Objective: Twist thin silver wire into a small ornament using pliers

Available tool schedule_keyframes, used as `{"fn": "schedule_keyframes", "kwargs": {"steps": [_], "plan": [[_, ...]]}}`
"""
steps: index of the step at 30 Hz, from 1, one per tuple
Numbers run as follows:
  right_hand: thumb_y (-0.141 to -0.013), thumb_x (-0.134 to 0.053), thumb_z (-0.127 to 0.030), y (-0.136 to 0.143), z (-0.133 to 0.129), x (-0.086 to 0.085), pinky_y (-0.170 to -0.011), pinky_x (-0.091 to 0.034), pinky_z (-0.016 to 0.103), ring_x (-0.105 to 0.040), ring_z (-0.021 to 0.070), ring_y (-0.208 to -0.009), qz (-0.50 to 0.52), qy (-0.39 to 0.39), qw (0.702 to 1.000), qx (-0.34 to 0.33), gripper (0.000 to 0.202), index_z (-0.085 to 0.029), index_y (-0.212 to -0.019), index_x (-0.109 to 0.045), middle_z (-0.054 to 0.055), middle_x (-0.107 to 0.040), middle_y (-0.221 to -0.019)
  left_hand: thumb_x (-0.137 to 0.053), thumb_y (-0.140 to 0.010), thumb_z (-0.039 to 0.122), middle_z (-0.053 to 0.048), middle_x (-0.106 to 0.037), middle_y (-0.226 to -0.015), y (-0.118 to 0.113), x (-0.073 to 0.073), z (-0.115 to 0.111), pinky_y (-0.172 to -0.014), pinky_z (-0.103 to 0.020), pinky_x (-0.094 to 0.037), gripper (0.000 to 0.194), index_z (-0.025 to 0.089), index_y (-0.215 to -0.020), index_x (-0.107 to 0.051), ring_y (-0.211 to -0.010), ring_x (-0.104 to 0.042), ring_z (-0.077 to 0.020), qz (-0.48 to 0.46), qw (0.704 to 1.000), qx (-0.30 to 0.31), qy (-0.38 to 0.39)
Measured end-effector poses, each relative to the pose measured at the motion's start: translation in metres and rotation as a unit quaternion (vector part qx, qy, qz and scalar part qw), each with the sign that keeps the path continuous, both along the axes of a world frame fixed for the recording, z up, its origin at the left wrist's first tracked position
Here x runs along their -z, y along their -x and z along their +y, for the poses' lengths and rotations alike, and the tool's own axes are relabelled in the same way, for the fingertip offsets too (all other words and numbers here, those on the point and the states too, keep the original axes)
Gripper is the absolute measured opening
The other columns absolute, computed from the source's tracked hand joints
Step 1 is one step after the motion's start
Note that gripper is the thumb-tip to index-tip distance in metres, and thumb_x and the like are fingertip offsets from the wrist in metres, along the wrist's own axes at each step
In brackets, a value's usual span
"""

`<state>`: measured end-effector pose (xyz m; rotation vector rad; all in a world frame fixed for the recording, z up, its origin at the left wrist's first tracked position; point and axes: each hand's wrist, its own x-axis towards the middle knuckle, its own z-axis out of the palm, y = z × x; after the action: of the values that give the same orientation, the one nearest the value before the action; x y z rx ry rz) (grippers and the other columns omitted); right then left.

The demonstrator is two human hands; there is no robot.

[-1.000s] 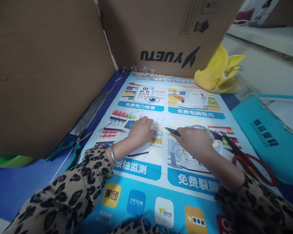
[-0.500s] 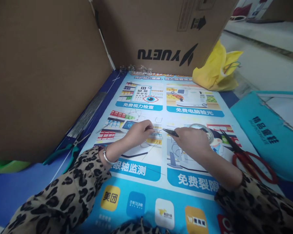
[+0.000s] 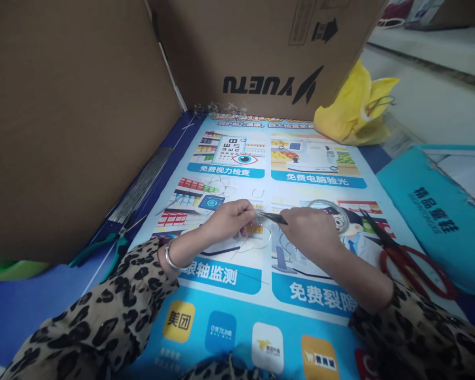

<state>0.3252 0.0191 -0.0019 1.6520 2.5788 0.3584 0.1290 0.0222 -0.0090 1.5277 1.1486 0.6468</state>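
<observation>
My left hand [image 3: 230, 219] is closed in a pinch over the printed sheet [image 3: 267, 295]; thin wire shows at its fingertips. My right hand [image 3: 312, 229] is wrapped round dark, pointed pliers [image 3: 275, 217], whose tips reach left to the pinched fingertips. Loops of fine wire [image 3: 261, 240] lie or hang below the left fingertips, hard to make out against the print. Beyond my right hand is a coil of wire [image 3: 340, 215], partly covered by it.
Teal-handled cutters [image 3: 121, 245] and a bundle of straight wires [image 3: 142, 184] lie left; red-handled scissors [image 3: 415, 269] lie right. Cardboard [image 3: 269, 47] stands behind and left. A yellow bag [image 3: 346, 119] and turquoise box [image 3: 419, 211] are at the right. Small wire pieces [image 3: 235, 110] lie at the back.
My left hand has moved slightly right, and the pliers' tips now meet its fingertips. Wire loops show more clearly below them. The view has shifted slightly.
</observation>
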Motion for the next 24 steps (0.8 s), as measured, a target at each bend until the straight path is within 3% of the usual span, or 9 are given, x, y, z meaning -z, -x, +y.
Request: {"fn": "schedule_keyframes", "kwargs": {"steps": [7, 12, 18, 24], "plan": [[-0.082, -0.047, -0.031, -0.002, 0.001, 0.003, -0.051, -0.019, 0.028, -0.06, 0.0195, -0.064, -0.002, -0.009, 0.999, -0.038, 0.023, -0.017, -0.073, -0.063, 0.008, -0.067, -0.07, -0.045, -0.084, 0.036, -0.001, -0.062, -0.068, 0.0, 0.002, 0.001, -0.041, -0.017, -0.037, 0.022, 0.016, -0.075, -0.049, -0.047, -0.054, -0.0061, 0.018, 1.0, 0.0, -0.005], [-0.084, -0.045, -0.04, -0.003, 0.004, 0.003, -0.05, -0.018, 0.027, -0.06, 0.0186, -0.065, 0.019, 0.022, 1.0, -0.004, 0.03, -0.018, -0.077, -0.065, 0.008, -0.068, -0.072, -0.046, -0.085, 0.037, 0.0, -0.06, -0.064, 0.002, 0.006, 0.002, -0.045, -0.018, -0.037, 0.022, 0.016, -0.076, -0.05, -0.047, -0.051, -0.0056, 0.017, 1.0, -0.007, -0.018], [-0.085, -0.038, -0.053, -0.005, 0.011, 0.001, -0.048, -0.018, 0.026, -0.06, 0.0189, -0.064, 0.053, 0.081, 0.993, 0.063, 0.044, -0.02, -0.076, -0.065, 0.006, -0.067, -0.071, -0.053, -0.082, 0.033, -0.001, -0.061, -0.068, 0.001, 0.002, 0.002, -0.049, -0.019, -0.036, 0.019, 0.014, -0.078, -0.053, -0.05, -0.048, -0.0048, -0.076, 0.996, -0.023, 0.033], [-0.084, -0.038, -0.053, -0.004, 0.014, -0.003, -0.048, -0.02, 0.027, -0.058, 0.0195, -0.065, 0.076, 0.12, 0.985, 0.094, 0.043, -0.021, -0.078, -0.065, 0.006, -0.067, -0.072, -0.061, -0.077, 0.03, -0.002, -0.059, -0.069, 0.004, -0.002, 0.001, -0.058, -0.022, -0.036, 0.02, 0.011, -0.084, -0.059, -0.056, -0.048, -0.0056, -0.189, 0.973, -0.022, 0.128]]}}
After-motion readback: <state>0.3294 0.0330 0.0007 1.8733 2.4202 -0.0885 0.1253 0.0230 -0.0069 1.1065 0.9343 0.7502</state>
